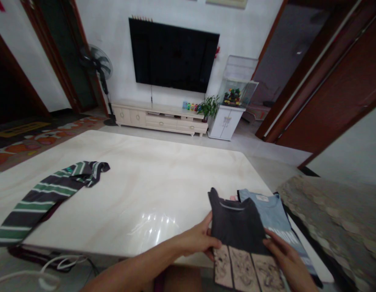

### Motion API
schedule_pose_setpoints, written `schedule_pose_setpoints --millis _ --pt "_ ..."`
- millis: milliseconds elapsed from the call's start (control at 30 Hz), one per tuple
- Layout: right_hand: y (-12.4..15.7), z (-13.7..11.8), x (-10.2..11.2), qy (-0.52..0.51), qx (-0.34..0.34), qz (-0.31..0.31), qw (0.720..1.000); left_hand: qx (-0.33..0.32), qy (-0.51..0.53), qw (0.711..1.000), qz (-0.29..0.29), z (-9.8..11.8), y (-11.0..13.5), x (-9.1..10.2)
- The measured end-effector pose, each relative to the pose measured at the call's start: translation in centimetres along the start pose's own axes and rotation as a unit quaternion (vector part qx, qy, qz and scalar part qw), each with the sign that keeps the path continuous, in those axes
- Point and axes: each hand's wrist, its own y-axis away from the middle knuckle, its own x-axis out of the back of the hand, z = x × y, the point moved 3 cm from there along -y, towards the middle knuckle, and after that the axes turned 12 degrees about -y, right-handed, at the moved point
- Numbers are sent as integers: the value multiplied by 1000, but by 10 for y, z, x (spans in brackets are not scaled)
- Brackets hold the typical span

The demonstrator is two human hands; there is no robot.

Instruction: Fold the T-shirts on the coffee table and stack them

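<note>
A dark grey T-shirt (236, 223) with tan printed panels is held up at the table's near right, its neckline toward the far side. My left hand (203, 238) grips its left edge, thumb on top. On the opposite edge, my right hand (281, 253) is closed on the cloth with the thumb over the front. The shirt looks narrow and folded at the sides. Just behind and to the right lies a light blue T-shirt (264, 205) with white lettering, partly covered by the grey one and my right hand.
On the left of the glossy white table (151, 174), a green-and-grey striped shirt (44, 194) hangs over the edge. A cloth-covered seat (337, 215) stands at the right. White cables (54, 267) lie below left. Beyond are a TV cabinet (160, 119) and a fan (98, 65).
</note>
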Motion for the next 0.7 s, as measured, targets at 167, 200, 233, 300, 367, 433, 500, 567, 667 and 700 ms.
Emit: schedule_pose_setpoints --millis 167,200,233,300,367,433,500,567,667,700 --pt "-54 -40 81 164 102 133 972 -74 -31 996 -45 27 -91 -51" --pt "-64 -42 91 224 110 157 956 -69 -36 996 -38 25 -102 -58" --pt "-72 -40 96 285 121 172 935 -56 -44 997 -24 19 -109 -61" --pt "-80 -28 95 380 161 182 893 -12 -62 998 7 -3 -109 -59" --pt "-78 -6 77 412 227 168 866 37 -68 997 9 -34 -92 -47" --pt "-69 21 51 413 271 141 858 80 -57 995 -16 -63 -62 -28" --pt "-61 45 29 416 269 129 859 102 -41 994 -3 -84 -25 -3" --pt "-59 61 18 417 243 120 868 94 -26 993 60 -90 13 30" --pt "-67 65 23 390 225 91 888 46 -40 974 217 -74 69 94" --pt "-70 62 27 378 228 89 893 27 -59 957 284 -66 87 120"
